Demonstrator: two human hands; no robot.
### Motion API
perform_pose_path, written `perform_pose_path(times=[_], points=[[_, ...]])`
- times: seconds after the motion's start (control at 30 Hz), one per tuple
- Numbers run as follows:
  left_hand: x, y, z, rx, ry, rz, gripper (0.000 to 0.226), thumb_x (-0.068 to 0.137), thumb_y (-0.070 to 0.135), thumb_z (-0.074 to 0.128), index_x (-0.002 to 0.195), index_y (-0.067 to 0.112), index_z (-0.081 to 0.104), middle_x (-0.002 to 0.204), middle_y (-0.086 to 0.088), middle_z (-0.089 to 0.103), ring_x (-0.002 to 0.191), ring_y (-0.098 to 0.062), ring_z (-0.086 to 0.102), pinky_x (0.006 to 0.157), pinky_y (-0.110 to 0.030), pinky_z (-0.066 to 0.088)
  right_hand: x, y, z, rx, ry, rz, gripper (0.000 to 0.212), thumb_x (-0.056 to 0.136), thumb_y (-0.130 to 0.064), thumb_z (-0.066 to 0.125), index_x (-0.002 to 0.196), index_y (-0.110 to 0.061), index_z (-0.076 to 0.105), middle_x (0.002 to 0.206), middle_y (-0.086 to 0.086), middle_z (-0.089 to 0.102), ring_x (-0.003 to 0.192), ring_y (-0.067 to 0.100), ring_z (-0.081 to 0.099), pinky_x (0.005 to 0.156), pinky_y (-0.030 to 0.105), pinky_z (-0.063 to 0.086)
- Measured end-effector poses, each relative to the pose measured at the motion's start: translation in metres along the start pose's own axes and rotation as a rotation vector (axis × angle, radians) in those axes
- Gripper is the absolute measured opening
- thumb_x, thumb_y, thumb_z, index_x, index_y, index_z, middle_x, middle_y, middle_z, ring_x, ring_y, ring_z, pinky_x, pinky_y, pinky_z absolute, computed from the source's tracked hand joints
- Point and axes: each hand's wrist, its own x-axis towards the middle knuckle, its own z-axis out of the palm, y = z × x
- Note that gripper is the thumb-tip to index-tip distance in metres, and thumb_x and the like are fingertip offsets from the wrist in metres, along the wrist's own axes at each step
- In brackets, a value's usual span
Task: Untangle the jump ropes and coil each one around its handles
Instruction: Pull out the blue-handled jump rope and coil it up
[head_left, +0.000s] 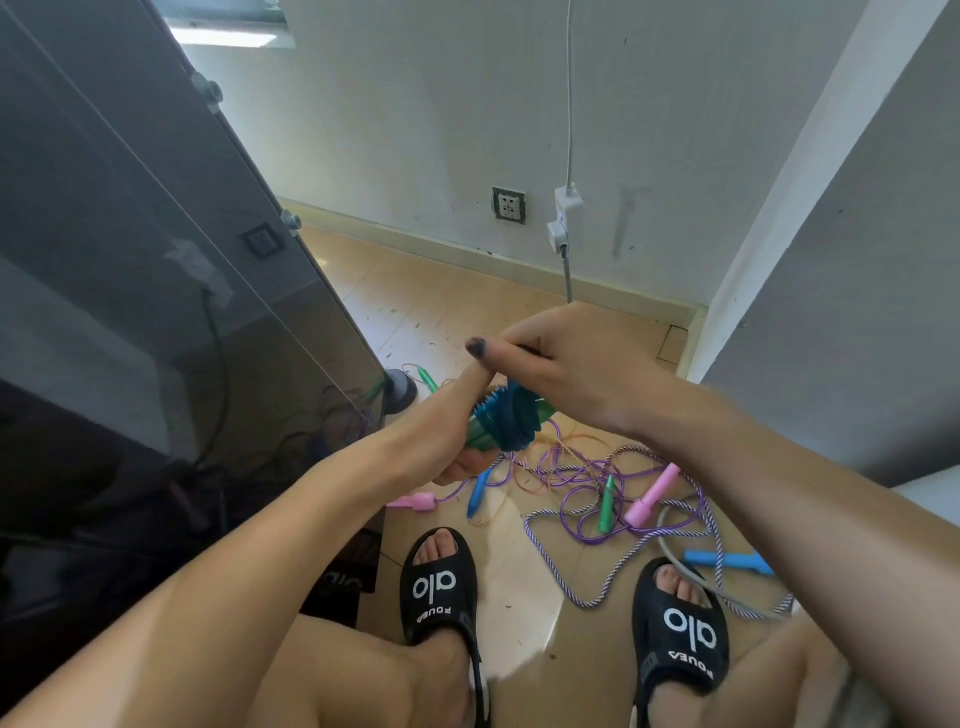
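Note:
I hold a blue jump rope (506, 418) wound in a thick coil around its green handles, at chest height over the floor. My left hand (447, 441) grips the handles from below. My right hand (566, 364) is closed above the coil, pinching the rope's end, thumb pointing left. On the floor below lies a tangle of ropes (571, 467): a purple one with pink handles (652, 493), a green handle (606, 504), a blue handle (478, 491), and a blue-and-white braided rope (597, 587) with light blue handles (727, 561).
A mirrored cabinet door (182, 260) stands close on the left. The white wall ahead carries a socket (509, 204) and a plugged-in adapter with cable (563, 218). Another wall (831, 260) closes the right. My feet in black sandals (439, 587) rest on the tan tiled floor.

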Motion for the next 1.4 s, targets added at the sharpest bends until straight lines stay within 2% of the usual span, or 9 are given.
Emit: perform_pose_path(times=[0.1,0.23,0.43,0.63,0.83,0.93,1.0,1.2,1.4], points=[[-0.005,0.002,-0.004,0.012,-0.047,-0.004,0.055,0.098,0.064,0.032,0.078,0.014,0.044,0.058,0.004,0.026,0.052,-0.016,0.012,0.051,-0.032,0.011,0.002,0.005,-0.003,0.145,-0.055,0.057,0.057,0.101,-0.045,0.048,0.059,-0.007,0.038,0.055,0.000,0.027,0.052,0.013,0.025,0.050,0.028,0.021],[-0.006,0.001,-0.005,0.086,-0.027,0.120,0.036,0.091,0.053,0.063,0.110,0.023,0.059,0.058,0.011,0.043,0.047,-0.007,0.033,0.044,-0.019,0.028,0.002,0.009,-0.001,0.194,-0.067,0.072,0.056,0.100,-0.045,0.049,0.057,-0.012,0.038,0.053,-0.001,0.031,0.051,0.012,0.027,0.048,0.025,0.024],[-0.003,0.003,0.000,0.120,0.052,0.150,0.007,0.099,0.043,0.055,0.106,0.041,0.056,0.060,0.002,0.049,0.046,-0.009,0.039,0.046,-0.022,0.035,0.000,0.011,0.004,0.071,0.076,0.029,0.052,0.099,-0.040,0.052,0.057,-0.010,0.045,0.053,0.007,0.042,0.052,0.016,0.033,0.049,0.025,0.023],[-0.006,0.006,0.004,0.218,0.147,0.318,0.023,0.102,0.030,0.054,0.125,0.028,0.051,0.100,0.001,0.068,0.056,-0.012,0.059,0.060,-0.034,0.056,-0.009,0.003,0.017,0.115,0.193,0.044,0.048,0.101,-0.035,0.051,0.056,-0.019,0.050,0.047,-0.005,0.045,0.051,0.010,0.046,0.049,0.018,0.028],[-0.003,0.007,0.008,0.225,0.245,0.450,0.019,0.106,0.022,0.045,0.121,0.014,0.054,0.080,-0.005,0.059,0.050,-0.012,0.055,0.050,-0.030,0.046,-0.003,0.002,0.008,0.238,0.266,0.093,0.051,0.101,-0.032,0.054,0.051,-0.027,0.045,0.047,-0.015,0.050,0.052,0.004,0.049,0.051,0.013,0.032],[-0.004,0.007,0.003,0.226,0.284,0.501,0.013,0.106,0.020,0.045,0.108,0.012,0.055,0.073,0.005,0.052,0.052,-0.007,0.052,0.052,-0.023,0.043,-0.002,0.003,0.005,0.345,0.242,0.129,0.049,0.100,-0.037,0.055,0.060,-0.010,0.060,0.055,0.006,0.055,0.051,0.018,0.054,0.046,0.028,0.041],[-0.006,0.005,-0.002,0.255,0.311,0.517,0.016,0.105,0.025,0.045,0.094,0.015,0.053,0.071,-0.004,0.049,0.053,-0.013,0.048,0.052,-0.032,0.041,-0.001,0.005,0.005,0.434,0.204,0.180,0.048,0.098,-0.036,0.058,0.066,-0.001,0.061,0.061,0.018,0.054,0.053,0.030,0.056,0.044,0.036,0.049],[-0.007,0.004,-0.009,0.299,0.342,0.465,0.019,0.106,0.024,0.043,0.091,0.016,0.051,0.079,-0.026,0.051,0.056,-0.035,0.049,0.049,-0.043,0.041,-0.007,0.012,0.008,0.530,0.141,0.260,0.041,0.094,-0.034,0.065,0.066,-0.006,0.056,0.057,-0.001,0.042,0.048,0.018,0.049,0.047,0.042,0.056],[-0.007,0.008,-0.005,0.340,0.413,0.506,0.019,0.106,0.018,0.044,0.090,0.014,0.053,0.072,-0.017,0.054,0.044,-0.022,0.053,0.043,-0.034,0.045,-0.011,0.007,0.008,0.446,0.244,0.207,0.027,0.096,-0.034,0.061,0.082,-0.012,0.055,0.056,0.001,0.044,0.046,0.015,0.045,0.042,0.036,0.053]])
